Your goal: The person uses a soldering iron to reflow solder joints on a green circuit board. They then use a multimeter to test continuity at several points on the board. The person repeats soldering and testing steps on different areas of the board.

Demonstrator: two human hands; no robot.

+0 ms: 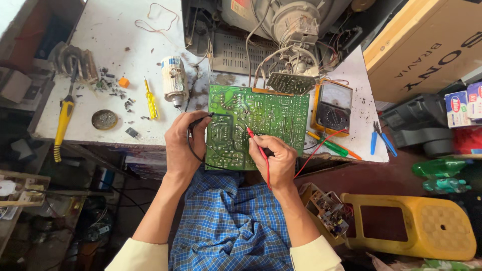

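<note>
White, stained bench [115, 45] fills the upper frame. Green printed circuit board [257, 125] lies at centre, solder side up, at its near edge. Left hand [183, 143] closed on black probe [201, 119]; right hand [278, 160] pinches red probe [254, 140], tip on board. Yellow-cased analogue meter [333, 107] sits at right. Probing under way; no repair evident.

Bright, even daylight on the white bench [115, 45] — soft shadows, dim left floor, wide-angle bending at edges.

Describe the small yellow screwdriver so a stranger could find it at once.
Start at the white workbench and find the green circuit board. Left of it, past a white cylindrical part, lies the small screwdriver: clear yellow handle, far shorter than the yellow-handled tool at the bench's left edge.
</note>
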